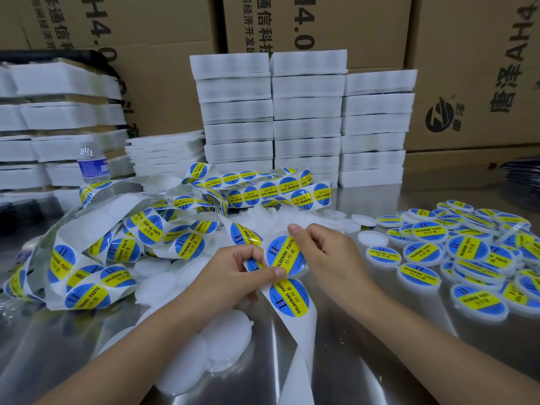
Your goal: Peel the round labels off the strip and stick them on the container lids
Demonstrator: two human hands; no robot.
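Round label (287,255), blue with a yellow "SOLDERING PASTE" band, sits just below frame centre, between both hands and tilted. We see the right hand (324,252) pinching its upper edge with curled fingertips. A whitish rim shows at the label's lower right, and we cannot tell if a lid is behind it. The left hand (233,276), at 9 o'clock of the label, grips the strip (304,331) between its thumb and bent fingers, right beside the label. The strip runs from that grip toward 6 o'clock with one more label on it, then bare backing down to the frame's bottom edge. At 9 to 10 o'clock we see a loose tangle of strip (102,249) heaped on the table, some labels on it, some spots bare. At 3 o'clock is a pile of labelled lids (467,258), with a few plain ones at its near edge. Plain white lids (222,340) lie at 7 o'clock under the left forearm. The steel table (380,361) carries all of this. At 12 o'clock are stacked white foam blocks (306,118), with cardboard boxes (163,54) behind them. A water bottle (92,168) stands at 10 o'clock.
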